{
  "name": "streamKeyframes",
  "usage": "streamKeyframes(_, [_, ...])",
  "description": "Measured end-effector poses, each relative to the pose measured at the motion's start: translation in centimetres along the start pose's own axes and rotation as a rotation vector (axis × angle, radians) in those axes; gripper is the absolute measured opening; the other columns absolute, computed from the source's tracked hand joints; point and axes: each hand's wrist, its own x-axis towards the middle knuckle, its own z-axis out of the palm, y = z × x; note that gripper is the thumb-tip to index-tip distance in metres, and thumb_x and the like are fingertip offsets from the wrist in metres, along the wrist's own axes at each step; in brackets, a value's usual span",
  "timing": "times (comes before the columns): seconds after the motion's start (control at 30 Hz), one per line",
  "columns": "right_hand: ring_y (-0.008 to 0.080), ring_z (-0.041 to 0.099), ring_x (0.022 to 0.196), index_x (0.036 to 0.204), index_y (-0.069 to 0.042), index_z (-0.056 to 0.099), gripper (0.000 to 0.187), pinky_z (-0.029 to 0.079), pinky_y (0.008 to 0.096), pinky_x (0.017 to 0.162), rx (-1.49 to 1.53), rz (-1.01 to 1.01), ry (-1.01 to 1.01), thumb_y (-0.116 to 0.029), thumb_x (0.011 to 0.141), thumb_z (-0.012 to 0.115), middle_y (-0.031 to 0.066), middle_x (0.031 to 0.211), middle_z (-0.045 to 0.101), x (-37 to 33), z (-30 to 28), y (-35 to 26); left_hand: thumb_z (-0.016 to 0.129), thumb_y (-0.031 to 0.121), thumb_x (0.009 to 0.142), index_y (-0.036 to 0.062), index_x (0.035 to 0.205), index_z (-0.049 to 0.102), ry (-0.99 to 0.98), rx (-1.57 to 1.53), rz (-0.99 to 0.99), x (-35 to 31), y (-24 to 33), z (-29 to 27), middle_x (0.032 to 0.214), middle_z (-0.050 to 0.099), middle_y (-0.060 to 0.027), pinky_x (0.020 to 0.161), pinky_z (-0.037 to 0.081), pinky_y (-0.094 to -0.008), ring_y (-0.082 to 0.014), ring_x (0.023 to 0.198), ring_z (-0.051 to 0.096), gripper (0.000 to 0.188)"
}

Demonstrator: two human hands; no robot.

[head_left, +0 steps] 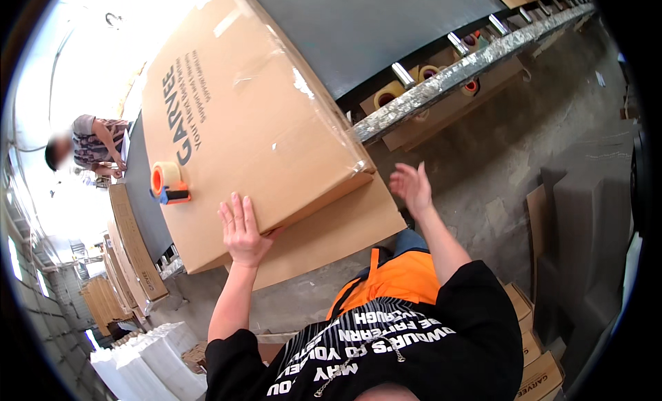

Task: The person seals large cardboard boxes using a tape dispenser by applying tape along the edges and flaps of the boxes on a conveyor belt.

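Brown cardboard box (255,132) lying on the dark counter (386,28), pressed at its near end by the slightly parted fingers of the left hand (245,232), just left of the loosely spread, raised right hand (412,191).

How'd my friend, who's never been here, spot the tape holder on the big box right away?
Find the huge brown cardboard box under the person's left hand. On its top, up and left of that hand, sits a tape dispenser with an orange-cored roll and blue, orange and black parts. Unlike the tape rolls by the metal rail, it sits on the box itself.
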Motion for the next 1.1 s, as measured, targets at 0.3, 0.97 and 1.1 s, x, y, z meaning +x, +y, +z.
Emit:
streamKeyframes(0.3, [0.0286,0.059,0.11,0.125,0.0,0.057,0.063,0.045,0.041,0.097,0.851,0.137,0.178,-0.052,0.091,0.043,0.0154,0.123,0.061,-0.4,19.3,-3.1,0.088,0.047,0.064,-0.0064,0.138,0.046,-0.027,-0.09,0.006,-0.6,-1.2,-0.7,0.141,0.048,-0.0296,0.108,0.038,-0.0599,-0.0541,0.13,0.043,0.101])
streamKeyframes(0.97, [0.0439,0.012,0.148,0.153,-0.004,0.026,0.093,0.016,0.0534,0.118,-1.986,-0.823,-0.347,-0.064,0.088,0.055,0.0271,0.158,0.017,6.0,26.4,-14.6,0.086,0.034,0.047,0.0048,0.142,0.048,-0.131,-0.245,0.111,11.6,4.0,-0.5,0.149,0.042,-0.0245,0.103,0.043,-0.0607,-0.0576,0.127,0.044,0.106])
streamKeyframes(1.1, [0.0489,0.012,0.146,0.155,-0.005,0.021,0.099,0.012,0.0582,0.117,-2.177,-0.707,-0.332,-0.068,0.086,0.054,0.026,0.159,0.013,6.0,28.1,-14.4,0.083,0.03,0.05,0.0055,0.145,0.043,-0.181,-0.261,0.098,10.5,3.3,-0.4,0.152,0.037,-0.0241,0.104,0.041,-0.0613,-0.0583,0.128,0.042,0.106])
